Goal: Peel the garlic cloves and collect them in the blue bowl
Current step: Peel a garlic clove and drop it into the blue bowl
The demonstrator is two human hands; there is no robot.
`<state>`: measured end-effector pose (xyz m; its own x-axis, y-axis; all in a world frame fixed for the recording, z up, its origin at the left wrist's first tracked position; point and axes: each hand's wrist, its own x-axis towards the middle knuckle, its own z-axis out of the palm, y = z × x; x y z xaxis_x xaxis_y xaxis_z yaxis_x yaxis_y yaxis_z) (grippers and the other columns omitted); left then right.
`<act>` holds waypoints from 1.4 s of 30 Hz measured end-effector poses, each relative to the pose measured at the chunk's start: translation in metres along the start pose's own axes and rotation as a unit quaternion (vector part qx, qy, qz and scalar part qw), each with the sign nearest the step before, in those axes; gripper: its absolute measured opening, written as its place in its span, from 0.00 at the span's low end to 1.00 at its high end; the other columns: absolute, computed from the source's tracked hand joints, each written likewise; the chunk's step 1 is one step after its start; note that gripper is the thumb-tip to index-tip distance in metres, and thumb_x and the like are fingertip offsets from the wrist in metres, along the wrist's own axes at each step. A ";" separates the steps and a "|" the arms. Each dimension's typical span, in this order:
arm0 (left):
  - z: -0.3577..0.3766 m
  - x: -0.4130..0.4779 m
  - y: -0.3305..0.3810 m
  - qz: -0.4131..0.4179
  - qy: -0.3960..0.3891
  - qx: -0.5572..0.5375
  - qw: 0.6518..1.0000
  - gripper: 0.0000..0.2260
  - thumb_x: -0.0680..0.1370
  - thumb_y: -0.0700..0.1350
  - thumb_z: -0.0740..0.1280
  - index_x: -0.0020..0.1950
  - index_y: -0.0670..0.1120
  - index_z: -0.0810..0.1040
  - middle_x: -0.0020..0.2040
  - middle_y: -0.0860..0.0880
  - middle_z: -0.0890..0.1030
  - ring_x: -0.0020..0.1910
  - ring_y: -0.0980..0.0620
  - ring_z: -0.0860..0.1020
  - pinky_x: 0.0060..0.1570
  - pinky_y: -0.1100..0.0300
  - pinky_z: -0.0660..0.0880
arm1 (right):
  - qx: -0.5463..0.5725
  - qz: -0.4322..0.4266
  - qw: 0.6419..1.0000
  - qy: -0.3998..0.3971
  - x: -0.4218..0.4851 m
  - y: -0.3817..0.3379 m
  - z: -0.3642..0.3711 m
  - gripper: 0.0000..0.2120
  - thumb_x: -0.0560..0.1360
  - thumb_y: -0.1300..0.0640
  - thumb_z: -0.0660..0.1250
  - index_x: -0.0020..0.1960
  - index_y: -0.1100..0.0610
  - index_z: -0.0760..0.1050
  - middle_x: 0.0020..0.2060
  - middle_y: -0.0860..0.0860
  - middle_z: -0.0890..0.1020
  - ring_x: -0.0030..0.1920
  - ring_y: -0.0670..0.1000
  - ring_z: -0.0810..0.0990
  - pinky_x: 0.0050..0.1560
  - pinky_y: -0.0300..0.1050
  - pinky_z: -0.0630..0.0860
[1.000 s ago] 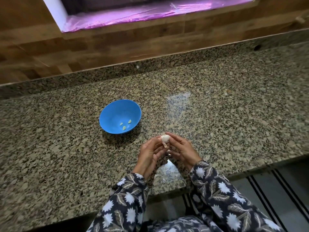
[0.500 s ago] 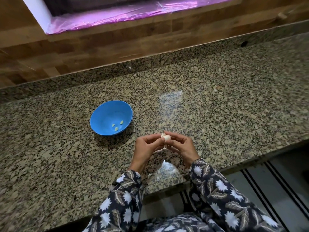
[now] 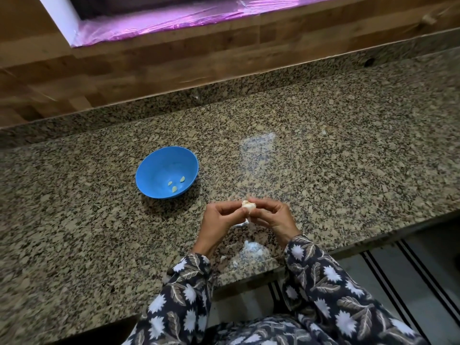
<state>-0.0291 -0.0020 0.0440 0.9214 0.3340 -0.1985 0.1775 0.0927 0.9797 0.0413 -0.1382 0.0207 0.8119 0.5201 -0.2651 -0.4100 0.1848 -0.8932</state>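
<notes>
The fingers (image 3: 232, 212) of both hands are curled, and their tips pinch one white piece of garlic (image 3: 249, 205) between them. The left hand (image 3: 219, 221) holds it from the left side and the right hand (image 3: 275, 217) holds it from the right side. The two hands meet just above the near part of the counter (image 3: 336, 158). The picture is a bit blurry there, so I cannot tell how much skin is on the garlic.

There is one blue bowl (image 3: 156, 165). It sits on the counter, to the left of the hands and a little farther away. Inside it lie three peeled cloves (image 3: 174, 189), small and pale green, close together on the near right side of the bowl.

A few white bits of peel (image 3: 251, 247) lie on the counter under the hands and close to the near edge.

Two dark sleeves (image 3: 321, 275) with white flowers cover the arms. At the far side, a wooden wall (image 3: 149, 63) stands behind the counter, with a shiny purple sheet (image 3: 174, 18) above it. At the near right, below the counter edge, there is a grey floor (image 3: 423, 265) with dark stripes.

Nothing stands between the hands and the bowl.
</notes>
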 end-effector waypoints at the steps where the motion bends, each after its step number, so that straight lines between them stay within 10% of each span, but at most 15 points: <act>1: 0.002 0.000 -0.001 0.003 0.007 0.004 1.000 0.07 0.72 0.35 0.71 0.46 0.44 0.83 0.43 0.45 0.85 0.43 0.45 0.83 0.43 0.56 0.81 | -0.002 -0.001 1.000 0.004 0.000 0.001 0.001 0.11 0.66 0.71 0.69 0.46 0.60 0.80 0.43 0.48 0.84 0.43 0.48 0.83 0.43 0.41 0.81; 14: 0.017 0.002 -0.010 0.082 0.064 0.185 0.977 0.08 0.74 0.51 0.69 0.46 0.48 0.83 0.39 0.47 0.83 0.40 0.45 0.81 0.39 0.45 0.79 | 0.015 0.016 0.999 0.048 0.004 0.009 0.002 0.10 0.67 0.66 0.70 0.47 0.58 0.80 0.49 0.54 0.82 0.47 0.53 0.81 0.42 0.40 0.80; 19: 0.016 0.005 -0.013 0.107 0.031 0.270 0.957 0.07 0.79 0.45 0.64 0.53 0.47 0.81 0.37 0.52 0.81 0.32 0.61 0.77 0.30 0.68 0.73 | 0.060 0.100 0.993 0.010 0.007 0.008 0.001 0.16 0.71 0.57 0.67 0.58 0.58 0.76 0.48 0.55 0.82 0.45 0.53 0.79 0.44 0.40 0.78; 42: 0.046 0.012 -0.036 0.107 0.102 0.364 0.919 0.15 0.80 0.44 0.55 0.63 0.39 0.73 0.55 0.45 0.77 0.52 0.54 0.73 0.50 0.66 0.69 | 0.198 0.133 0.966 0.098 0.004 0.019 0.016 0.12 0.76 0.66 0.59 0.58 0.64 0.74 0.43 0.56 0.81 0.43 0.50 0.80 0.40 0.39 0.80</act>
<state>-0.0085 -0.0450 0.0078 0.8910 0.4482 0.0722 0.2537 -0.6235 0.7395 0.0304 -0.1190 0.0086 0.7025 0.4320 -0.5656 -0.7110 0.3916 -0.5841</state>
